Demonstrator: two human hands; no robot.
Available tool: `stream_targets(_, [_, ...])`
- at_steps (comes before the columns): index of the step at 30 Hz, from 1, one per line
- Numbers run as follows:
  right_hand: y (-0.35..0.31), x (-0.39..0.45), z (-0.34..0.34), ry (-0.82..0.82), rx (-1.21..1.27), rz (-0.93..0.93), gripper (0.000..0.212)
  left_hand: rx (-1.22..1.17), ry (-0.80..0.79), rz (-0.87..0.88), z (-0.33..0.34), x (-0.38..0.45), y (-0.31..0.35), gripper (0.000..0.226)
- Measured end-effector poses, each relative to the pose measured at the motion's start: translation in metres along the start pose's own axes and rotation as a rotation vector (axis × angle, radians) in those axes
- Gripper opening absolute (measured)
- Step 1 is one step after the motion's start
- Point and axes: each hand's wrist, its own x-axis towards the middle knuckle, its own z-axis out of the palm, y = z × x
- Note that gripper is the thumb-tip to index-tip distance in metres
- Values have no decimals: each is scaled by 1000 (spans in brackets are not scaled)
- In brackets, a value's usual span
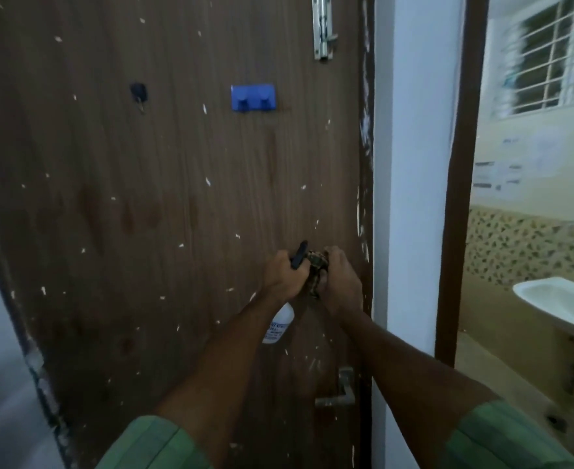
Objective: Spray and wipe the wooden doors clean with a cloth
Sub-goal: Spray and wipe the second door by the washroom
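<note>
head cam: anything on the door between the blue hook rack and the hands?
Nothing mounted. In the head view, the stretch of wooden door between the blue hook rack and the left hand and right hand shows only white flecks and dark streaks.

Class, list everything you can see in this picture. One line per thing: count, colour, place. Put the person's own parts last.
wooden door: one, brown, flecked with white paint spots, fills left and centre.
bolt latch: one, silver, top right of the door.
hook rack: one, blue, two hooks, upper middle of the door.
key: one, dark, hanging upper left on the door.
door handle: one, grey metal, lower right of the door.
spray bottle: one, white with black trigger, in the left hand.
cloth: one, dark patterned, in the right hand.
sink: one, white, room at right.
window: one, white bars, upper right.
left hand: grips the bottle.
right hand: grips the cloth.
sleeves: two, green, bottom edge.
</note>
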Motion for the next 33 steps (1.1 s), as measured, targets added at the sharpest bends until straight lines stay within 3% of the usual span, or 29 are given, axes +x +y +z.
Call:
stream_targets(6, [-49, 92, -44, 170, 23, -94, 17, -7, 77, 131, -48, 34, 87, 33])
stream_targets(11, [-73, 160, -73, 233, 19, -158, 27, 37, 104, 248, -73, 65, 141, 31])
stream_targets(17, [-84, 221, -101, 290, 56, -173, 23, 72, 149, 329, -85, 95, 196, 34])
stream_targets(26, [-104, 309, -148, 569, 210, -232, 25, 149, 216, 465, -105, 143, 277, 37])
stream_targets(33, [-105, 344, -163, 606, 263, -250, 28, 165, 272, 481, -112, 172, 307, 32])
